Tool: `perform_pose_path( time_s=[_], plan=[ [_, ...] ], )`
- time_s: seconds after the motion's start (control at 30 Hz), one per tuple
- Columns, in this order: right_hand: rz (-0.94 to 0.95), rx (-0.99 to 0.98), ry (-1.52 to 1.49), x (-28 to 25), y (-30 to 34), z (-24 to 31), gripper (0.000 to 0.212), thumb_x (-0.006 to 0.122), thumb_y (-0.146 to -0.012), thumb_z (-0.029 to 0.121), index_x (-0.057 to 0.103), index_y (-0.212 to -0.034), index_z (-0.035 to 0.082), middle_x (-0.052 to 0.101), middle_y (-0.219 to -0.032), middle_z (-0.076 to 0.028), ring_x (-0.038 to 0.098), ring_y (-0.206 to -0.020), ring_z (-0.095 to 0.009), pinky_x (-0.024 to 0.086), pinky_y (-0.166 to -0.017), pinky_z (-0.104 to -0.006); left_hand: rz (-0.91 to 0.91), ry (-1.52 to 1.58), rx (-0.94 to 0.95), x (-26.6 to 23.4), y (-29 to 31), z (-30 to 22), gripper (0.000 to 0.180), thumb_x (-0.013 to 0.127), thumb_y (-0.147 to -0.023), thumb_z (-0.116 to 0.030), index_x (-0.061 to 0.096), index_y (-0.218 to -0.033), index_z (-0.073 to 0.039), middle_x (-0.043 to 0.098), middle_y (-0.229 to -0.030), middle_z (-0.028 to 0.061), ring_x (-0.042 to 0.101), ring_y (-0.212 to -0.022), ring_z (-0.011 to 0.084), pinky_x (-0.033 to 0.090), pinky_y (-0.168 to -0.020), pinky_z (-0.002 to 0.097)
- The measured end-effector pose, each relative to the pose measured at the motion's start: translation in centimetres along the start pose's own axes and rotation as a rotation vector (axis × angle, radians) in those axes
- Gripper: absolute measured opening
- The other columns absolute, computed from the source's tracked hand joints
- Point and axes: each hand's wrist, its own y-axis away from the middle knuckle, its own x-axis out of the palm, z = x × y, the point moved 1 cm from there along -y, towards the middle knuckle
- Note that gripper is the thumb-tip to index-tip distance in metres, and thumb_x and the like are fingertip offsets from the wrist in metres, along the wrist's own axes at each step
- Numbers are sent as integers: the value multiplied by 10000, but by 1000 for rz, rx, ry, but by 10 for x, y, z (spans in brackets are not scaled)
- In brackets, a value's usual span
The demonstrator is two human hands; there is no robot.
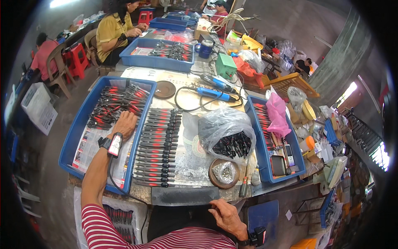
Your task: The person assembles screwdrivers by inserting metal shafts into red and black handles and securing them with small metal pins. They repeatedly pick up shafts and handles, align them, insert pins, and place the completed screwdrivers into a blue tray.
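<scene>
My left hand (124, 124) reaches into a long blue tray (68, 139) and rests on a heap of slim red-and-black tools (118, 101). Its fingers bend down onto the heap, and their tips are hidden. Beside the tray, on the bench, a column of the same kind of tools (157, 145) lies side by side. My right hand (227, 216) hangs at the bench's front edge by a dark strip (185, 196), fingers loosely bent and apart, with nothing in them. A clear plastic bag (219, 124) of small black parts (232, 145) lies open to the right of the column.
A round dish (224, 173) of small shiny pieces and a screwdriver (244, 182) lie near the front edge. On the right stands another blue tray (271, 179). Blue corded electric drivers (215, 93) and a green box (226, 66) sit farther back. A co-worker (114, 31) sits at the far left.
</scene>
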Motion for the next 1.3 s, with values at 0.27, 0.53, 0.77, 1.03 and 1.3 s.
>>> perform_pose_path(
  time_s=[0.27, 0.53, 0.77, 1.03, 1.3],
  plan=[
    [-19, 4, -12, 0, 1, -6, 237, 659, -772, 10, 556, -984, 0, 561, -772, -140, 584, -672, -300, 457, -590, -350, -19, -99, 48, -6, 4, -2, 136, 484, -779, -87, 514, -876, 3, 506, -849, 156, 500, -853, 279, 389, -857, 395],
    [-30, 23, -11, -2, 2, -15, 239, 660, -773, 14, 558, -989, -8, 579, -788, -144, 595, -680, -295, 461, -592, -346, 65, -92, 141, -9, 7, 2, 116, 494, -791, -105, 508, -856, -10, 507, -845, 136, 503, -854, 270, 391, -837, 380],
    [-54, 22, -30, -6, 4, -20, 244, 655, -776, 19, 558, -998, -8, 577, -804, -152, 597, -705, -311, 464, -606, -358, 102, -86, 20, -2, 14, -5, 137, 481, -797, -118, 514, -898, -31, 494, -837, 113, 505, -879, 256, 340, -906, 429],
    [-70, 51, -40, -8, 9, -23, 243, 637, -787, 30, 550, -1010, -15, 579, -837, -165, 603, -739, -325, 468, -628, -380, 63, -160, 67, -4, 19, -6, 93, 478, -794, -113, 501, -861, -52, 483, -770, 95, 512, -802, 238, 340, -888, 434],
    [-82, 14, -32, -7, 8, -23, 240, 635, -790, 31, 552, -1011, -10, 580, -826, -157, 600, -729, -323, 471, -627, -378, 166, -104, 68, -25, 41, -11, 43, 503, -759, -71, 479, -792, -60, 480, -726, 99, 515, -718, 246, 357, -778, 415]
  ],
)
